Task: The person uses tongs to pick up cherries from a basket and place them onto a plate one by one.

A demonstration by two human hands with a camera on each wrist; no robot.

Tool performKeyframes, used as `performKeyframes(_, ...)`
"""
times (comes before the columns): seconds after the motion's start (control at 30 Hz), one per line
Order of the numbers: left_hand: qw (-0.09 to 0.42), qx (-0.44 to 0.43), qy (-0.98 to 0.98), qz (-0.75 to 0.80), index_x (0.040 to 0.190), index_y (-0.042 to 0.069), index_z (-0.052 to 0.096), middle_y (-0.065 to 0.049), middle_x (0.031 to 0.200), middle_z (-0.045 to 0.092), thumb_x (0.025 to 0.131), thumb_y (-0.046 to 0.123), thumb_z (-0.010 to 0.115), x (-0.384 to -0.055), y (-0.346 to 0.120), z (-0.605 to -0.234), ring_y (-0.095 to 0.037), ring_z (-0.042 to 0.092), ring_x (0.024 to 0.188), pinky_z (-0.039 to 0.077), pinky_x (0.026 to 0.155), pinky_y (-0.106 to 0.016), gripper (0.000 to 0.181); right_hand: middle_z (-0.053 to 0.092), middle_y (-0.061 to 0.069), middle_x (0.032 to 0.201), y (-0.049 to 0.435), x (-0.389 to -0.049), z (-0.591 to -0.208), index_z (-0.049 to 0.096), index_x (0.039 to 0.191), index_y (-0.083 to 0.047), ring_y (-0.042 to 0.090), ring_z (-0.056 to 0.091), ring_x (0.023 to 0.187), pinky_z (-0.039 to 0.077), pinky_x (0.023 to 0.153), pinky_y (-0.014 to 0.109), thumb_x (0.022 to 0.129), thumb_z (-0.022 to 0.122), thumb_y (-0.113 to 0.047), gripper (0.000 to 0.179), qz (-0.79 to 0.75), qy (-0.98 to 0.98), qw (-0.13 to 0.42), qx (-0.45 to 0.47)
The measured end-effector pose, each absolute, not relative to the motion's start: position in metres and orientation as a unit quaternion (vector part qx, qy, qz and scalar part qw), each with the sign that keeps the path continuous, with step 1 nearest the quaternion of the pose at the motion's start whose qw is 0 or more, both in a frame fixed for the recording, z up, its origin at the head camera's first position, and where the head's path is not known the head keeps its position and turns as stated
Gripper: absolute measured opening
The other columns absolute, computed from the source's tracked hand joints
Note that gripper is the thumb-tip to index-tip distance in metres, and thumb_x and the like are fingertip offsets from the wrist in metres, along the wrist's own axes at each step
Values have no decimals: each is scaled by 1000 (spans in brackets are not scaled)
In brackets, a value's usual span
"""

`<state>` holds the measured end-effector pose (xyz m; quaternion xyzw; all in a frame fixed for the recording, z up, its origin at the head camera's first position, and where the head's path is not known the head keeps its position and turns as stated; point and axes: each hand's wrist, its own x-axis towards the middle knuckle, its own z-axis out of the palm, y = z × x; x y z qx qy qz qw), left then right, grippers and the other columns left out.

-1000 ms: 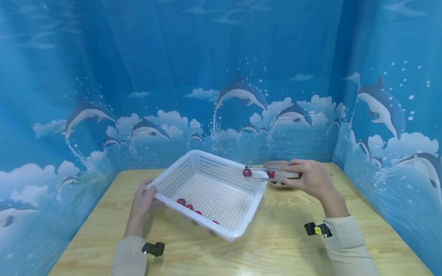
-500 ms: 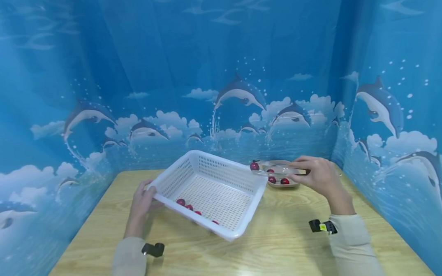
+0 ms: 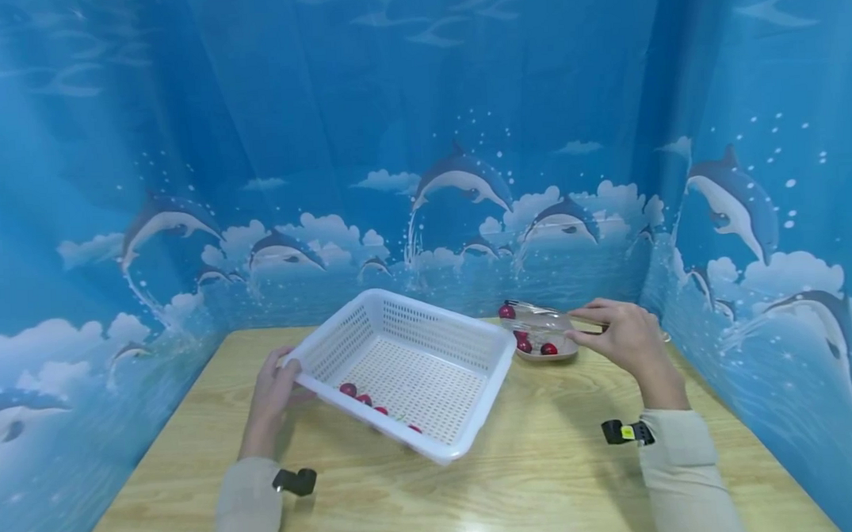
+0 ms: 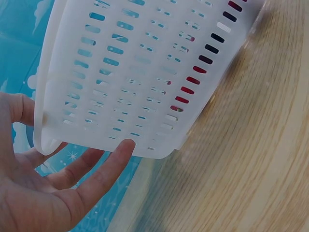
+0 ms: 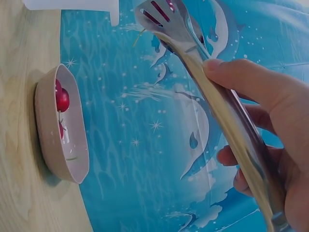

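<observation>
My left hand (image 3: 274,388) grips the left corner of a white perforated plastic basket (image 3: 443,325), which is tilted toward me. Inside, several cherries (image 3: 348,389) lie along its lower near edge. In the left wrist view the fingers (image 4: 104,176) spread under the basket's slotted wall. With my right hand (image 3: 625,337) I hold metal tongs (image 5: 217,101) by their arms. A cherry (image 3: 506,312) is pinched between the slotted tips. Below the tongs stands a beige bowl (image 5: 43,121) with a few cherries (image 5: 63,100) in it, at the back right of the table.
The light wooden table (image 3: 542,467) ends against a blue curtain (image 3: 321,144) printed with dolphins, which also hangs along both sides. In the right wrist view a corner of the basket (image 5: 72,4) shows near the bowl.
My right hand has moved right with the tongs, carrying the pinched cherry from the basket's right rim to over the bowl. The left hand and basket have stayed in place.
</observation>
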<state>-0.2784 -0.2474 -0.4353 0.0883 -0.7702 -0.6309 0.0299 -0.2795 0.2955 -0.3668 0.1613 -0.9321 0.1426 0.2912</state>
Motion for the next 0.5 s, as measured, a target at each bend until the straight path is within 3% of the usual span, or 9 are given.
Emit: performKeyframes(0.5, 29, 90, -769, -632, 162, 13, 28, -28, 149, 47, 105, 24, 38, -278, -248, -434, -44, 57, 131, 59, 106, -52, 59, 75, 16, 118, 302, -289, -375, 79, 117, -15, 13, 49, 55, 26, 38, 27, 89, 79, -37, 36, 134, -955, 241, 106)
